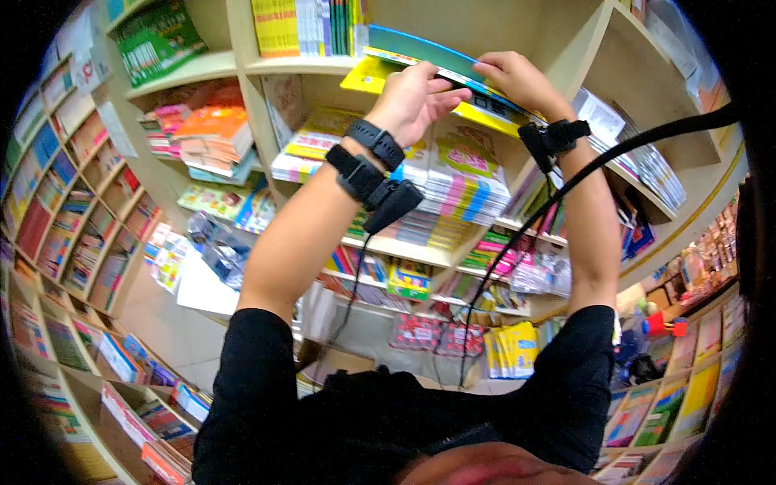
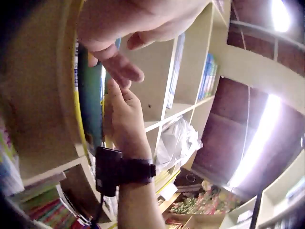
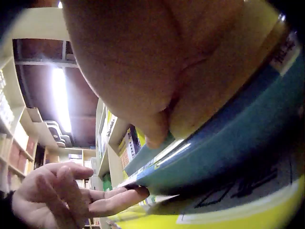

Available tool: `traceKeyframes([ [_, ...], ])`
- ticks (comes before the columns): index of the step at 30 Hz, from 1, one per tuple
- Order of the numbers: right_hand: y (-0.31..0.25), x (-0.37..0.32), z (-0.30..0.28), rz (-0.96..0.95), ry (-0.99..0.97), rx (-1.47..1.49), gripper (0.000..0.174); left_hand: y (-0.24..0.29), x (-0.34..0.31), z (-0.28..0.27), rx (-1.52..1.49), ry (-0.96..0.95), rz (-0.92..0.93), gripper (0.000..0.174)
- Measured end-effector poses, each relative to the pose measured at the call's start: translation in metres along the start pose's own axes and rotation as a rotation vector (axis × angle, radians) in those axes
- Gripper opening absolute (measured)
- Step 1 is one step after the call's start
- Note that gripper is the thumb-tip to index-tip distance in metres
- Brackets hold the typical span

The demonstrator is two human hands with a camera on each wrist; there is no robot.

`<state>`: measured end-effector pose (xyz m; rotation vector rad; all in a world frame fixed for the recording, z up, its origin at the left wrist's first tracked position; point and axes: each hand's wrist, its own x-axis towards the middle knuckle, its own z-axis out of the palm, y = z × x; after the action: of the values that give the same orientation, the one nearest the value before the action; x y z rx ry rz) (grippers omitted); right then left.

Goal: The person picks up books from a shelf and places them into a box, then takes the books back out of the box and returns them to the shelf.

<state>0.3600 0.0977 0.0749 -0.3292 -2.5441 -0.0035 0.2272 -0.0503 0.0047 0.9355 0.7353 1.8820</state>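
In the head view, a thin blue-covered book (image 1: pixel 428 50) and a yellow-and-black book (image 1: pixel 368 77) lie at a slant in front of an upper shelf. My right hand (image 1: pixel 525 81) pinches the blue book at its right part; in the right wrist view its fingers curl over the cover (image 3: pixel 214 148). My left hand (image 1: pixel 416 101) is palm up at the near edge, fingers mostly extended, with fingertips (image 3: pixel 136 193) touching the edge of the blue book. In the left wrist view, the left fingers reach close to the right hand (image 2: pixel 128 114).
Below, a tall stack of books (image 1: pixel 465 174) fills a shelf. Yellow and white books (image 1: pixel 307 28) stand upright at the upper left, beside a divider (image 1: pixel 241 48). Orange books (image 1: pixel 214 129) lie further left. A black cable (image 1: pixel 630 145) crosses my right forearm.
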Motion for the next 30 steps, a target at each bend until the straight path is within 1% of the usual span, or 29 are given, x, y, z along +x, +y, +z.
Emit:
traceKeyframes([
  [2, 0.003, 0.004, -0.007, -0.004, -0.053, 0.012, 0.029, 0.006, 0.032, -0.007, -0.131, -0.136, -0.098, 0.034],
  [3, 0.003, 0.005, -0.009, 0.018, -0.049, 0.02, 0.027, 0.006, 0.039, -0.004, -0.17, -0.066, -0.093, 0.034],
  [4, 0.004, 0.005, -0.008, 0.011, -0.025, 0.036, 0.027, 0.008, 0.046, -0.004, -0.227, -0.049, -0.151, 0.034],
  [6, 0.002, 0.006, -0.014, -0.041, -0.026, 0.029, 0.027, 0.002, 0.063, -0.009, -0.273, 0.036, -0.196, 0.035],
  [7, -0.003, 0.004, -0.014, 0.031, -0.013, 0.061, 0.027, 0.0, 0.069, -0.011, -0.237, 0.017, -0.201, 0.034],
  [8, -0.001, 0.003, -0.014, 0.03, -0.034, 0.071, 0.028, -0.004, 0.075, -0.014, -0.22, -0.005, -0.205, 0.033],
  [10, -0.001, -0.001, -0.012, 0.042, 0.025, 0.09, 0.031, -0.009, 0.092, -0.018, -0.142, 0.105, -0.274, 0.024],
  [11, -0.004, -0.001, -0.012, 0.09, 0.012, 0.107, 0.031, -0.008, 0.094, -0.013, -0.121, 0.183, -0.268, 0.022],
  [13, 0.0, -0.002, -0.009, 0.094, 0.018, 0.112, 0.031, -0.008, 0.097, -0.004, -0.09, 0.348, -0.227, 0.019],
  [14, 0.0, -0.002, -0.01, 0.101, 0.017, 0.121, 0.03, -0.008, 0.096, -0.001, -0.068, 0.384, -0.163, 0.02],
  [15, -0.001, -0.002, -0.011, 0.114, 0.001, 0.103, 0.029, -0.005, 0.095, -0.001, -0.041, 0.349, -0.181, 0.02],
  [16, 0.0, -0.003, -0.013, 0.115, 0.005, 0.1, 0.029, -0.004, 0.093, -0.002, -0.012, 0.315, -0.201, 0.02],
  [17, 0.001, -0.004, -0.014, 0.122, -0.002, 0.093, 0.029, -0.005, 0.087, -0.001, 0.002, 0.33, -0.17, 0.02],
  [19, 0.013, -0.007, -0.014, 0.121, -0.02, 0.098, 0.031, -0.004, 0.074, -0.007, 0.058, 0.28, -0.078, 0.02],
  [20, 0.014, -0.008, -0.014, 0.127, -0.021, 0.103, 0.031, 0.003, 0.055, -0.004, 0.09, 0.264, -0.031, 0.02],
  [21, 0.014, -0.009, -0.015, 0.187, -0.071, 0.139, 0.033, 0.009, 0.038, -0.001, 0.067, 0.291, -0.004, 0.023],
  [22, 0.013, -0.009, -0.016, 0.245, -0.119, 0.175, 0.034, 0.014, 0.025, -0.004, 0.074, 0.254, 0.045, 0.026],
  [24, 0.005, -0.01, -0.014, 0.222, -0.158, 0.199, 0.036, 0.025, 0.002, -0.01, 0.075, 0.258, 0.093, 0.027],
  [26, -0.007, -0.012, -0.017, 0.23, -0.18, 0.262, 0.036, 0.034, -0.016, -0.019, 0.074, 0.278, 0.076, 0.028],
  [27, -0.011, -0.014, -0.018, 0.237, -0.184, 0.265, 0.036, 0.043, -0.031, -0.025, 0.112, 0.259, 0.074, 0.028],
  [28, -0.015, -0.016, -0.019, 0.213, -0.191, 0.221, 0.035, 0.049, -0.041, -0.028, 0.155, 0.238, 0.071, 0.028],
  [29, -0.02, -0.015, -0.022, 0.182, -0.196, 0.171, 0.033, 0.049, -0.041, -0.027, 0.143, 0.262, 0.067, 0.028],
  [30, -0.026, -0.02, -0.02, 0.195, -0.209, 0.183, 0.033, 0.048, -0.047, -0.029, 0.143, 0.27, 0.046, 0.028],
])
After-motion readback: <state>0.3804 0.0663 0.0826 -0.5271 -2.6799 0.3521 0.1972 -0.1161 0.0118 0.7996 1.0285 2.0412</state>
